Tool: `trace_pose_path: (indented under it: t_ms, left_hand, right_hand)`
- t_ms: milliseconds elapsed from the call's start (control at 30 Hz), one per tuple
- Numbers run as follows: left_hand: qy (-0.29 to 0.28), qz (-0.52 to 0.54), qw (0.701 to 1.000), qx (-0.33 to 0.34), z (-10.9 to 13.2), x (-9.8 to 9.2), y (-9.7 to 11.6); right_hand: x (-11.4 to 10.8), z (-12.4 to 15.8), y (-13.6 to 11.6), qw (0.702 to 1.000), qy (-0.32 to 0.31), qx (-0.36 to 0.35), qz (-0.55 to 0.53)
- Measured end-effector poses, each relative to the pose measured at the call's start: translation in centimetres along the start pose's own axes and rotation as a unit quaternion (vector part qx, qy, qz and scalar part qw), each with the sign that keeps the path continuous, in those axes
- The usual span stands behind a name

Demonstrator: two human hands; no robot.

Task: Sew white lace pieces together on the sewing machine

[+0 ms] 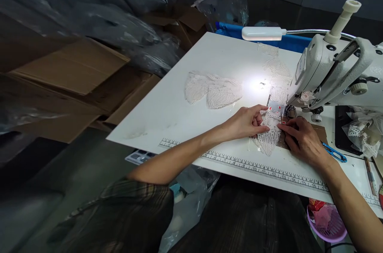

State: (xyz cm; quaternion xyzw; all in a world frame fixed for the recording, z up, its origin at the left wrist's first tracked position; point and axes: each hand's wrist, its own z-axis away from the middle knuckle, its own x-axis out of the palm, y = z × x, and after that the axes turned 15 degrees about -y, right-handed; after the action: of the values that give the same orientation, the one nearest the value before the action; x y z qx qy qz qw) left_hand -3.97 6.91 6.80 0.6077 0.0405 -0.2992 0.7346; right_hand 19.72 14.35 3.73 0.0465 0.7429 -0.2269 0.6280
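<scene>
Left hand (pixel 249 123) lies stretched out and mostly flat on the left side of the lace (pixel 267 143), fingers pointing right toward the presser foot (pixel 287 110); it presses down and does not close around anything. Right hand (pixel 303 139) comes from the other side with bent fingers, its tips on the right edge of the lace and on a brown card (pixel 320 132) that lies partly under it. Whether this hand pinches the edge or only presses it, I cannot tell, because the fingertips cover the place. The lace is on the white worktop (pixel 179 101), directly between the two hands and touching both. Its long axis runs from the near edge of the worktop away from the person and a little to the right, so its far end meets the metal plate just beside the foot of the machine (pixel 329 69). Of the two hands, the right one seems nearer to the foot, and the left holds more of the lace body. Blue snips (pixel 335 153) lie just beside the right wrist. More lace pieces (pixel 214 90) rest well apart to the left, under the lamp (pixel 259 33).
</scene>
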Motion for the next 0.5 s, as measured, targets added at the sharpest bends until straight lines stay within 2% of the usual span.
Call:
trace_pose_path:
  t_ms: [233, 400, 500]
  left_hand:
    - [-0.009, -0.033, 0.999, -0.002, 0.3, -0.2, 0.0]
    - [-0.013, -0.042, 0.999, -0.008, 0.3, -0.2, 0.3]
    - [-0.012, -0.038, 0.999, -0.011, 0.2, -0.2, 0.3]
  right_hand:
    - [0.2, -0.2, -0.1, 1.000, 0.019, 0.006, -0.002]
    - [0.8, -0.5, -0.1, 0.998, 0.040, 0.015, 0.037]
    - [1.1, -0.5, -0.1, 0.999, 0.031, 0.029, 0.032]
